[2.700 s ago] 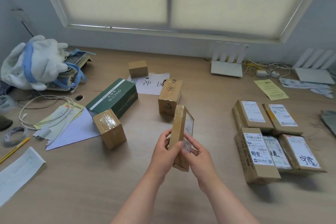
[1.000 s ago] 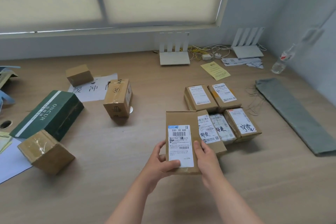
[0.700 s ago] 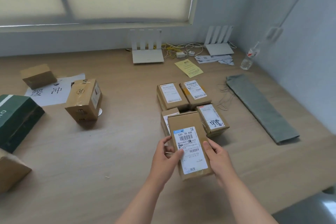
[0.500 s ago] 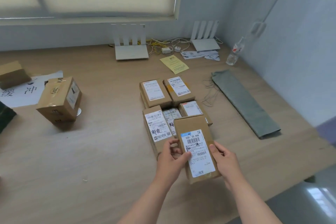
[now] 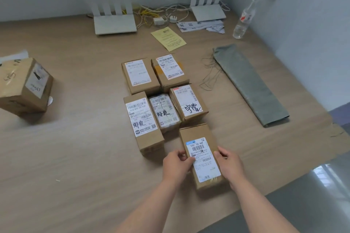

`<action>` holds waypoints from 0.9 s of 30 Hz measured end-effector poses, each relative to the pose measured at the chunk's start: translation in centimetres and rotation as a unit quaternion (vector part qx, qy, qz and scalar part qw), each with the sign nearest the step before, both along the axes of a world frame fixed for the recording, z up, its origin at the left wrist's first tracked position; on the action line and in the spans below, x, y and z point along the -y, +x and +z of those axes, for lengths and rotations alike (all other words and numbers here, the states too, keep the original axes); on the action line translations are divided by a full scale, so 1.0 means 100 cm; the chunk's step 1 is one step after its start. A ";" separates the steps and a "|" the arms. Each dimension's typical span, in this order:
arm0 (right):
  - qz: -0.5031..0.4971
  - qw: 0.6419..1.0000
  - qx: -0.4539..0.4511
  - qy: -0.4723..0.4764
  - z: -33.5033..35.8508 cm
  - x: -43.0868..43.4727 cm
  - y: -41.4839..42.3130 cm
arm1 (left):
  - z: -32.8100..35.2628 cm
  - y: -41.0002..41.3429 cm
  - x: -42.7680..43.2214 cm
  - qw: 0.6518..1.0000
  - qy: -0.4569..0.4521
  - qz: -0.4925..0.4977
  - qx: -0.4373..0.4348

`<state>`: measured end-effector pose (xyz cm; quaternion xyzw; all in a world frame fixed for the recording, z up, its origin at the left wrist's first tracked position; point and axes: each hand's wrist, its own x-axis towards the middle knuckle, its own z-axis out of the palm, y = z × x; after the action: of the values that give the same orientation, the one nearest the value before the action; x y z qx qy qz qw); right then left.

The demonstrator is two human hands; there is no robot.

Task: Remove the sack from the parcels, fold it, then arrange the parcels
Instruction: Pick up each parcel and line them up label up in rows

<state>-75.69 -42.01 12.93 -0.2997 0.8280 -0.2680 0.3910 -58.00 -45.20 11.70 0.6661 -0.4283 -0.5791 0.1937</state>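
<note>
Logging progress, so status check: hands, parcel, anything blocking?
Both hands, left hand and right hand, grip labelled parcel. Five parcels grouped ahead. Folded sack aside, right. Nothing blocking.

Folded sack (image 5: 251, 84) beside grouped parcels (image 5: 161, 96)

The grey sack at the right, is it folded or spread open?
Folded. The grey sack lies flat on the table as a narrow strip, apart from the parcels.

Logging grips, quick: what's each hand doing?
Left hand: closed on the labelled parcel, left edge.
Right hand: closed on the same parcel, right edge.
</note>
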 end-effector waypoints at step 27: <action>-0.033 0.965 0.116 -0.234 0.060 0.072 0.070 | 0.073 0.019 0.035 0.982 -0.173 0.022 -0.078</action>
<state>-68.74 -49.20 18.92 -0.3219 0.7006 -0.5000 0.3944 -56.13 -48.73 19.03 0.5847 -0.4914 -0.5416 0.3513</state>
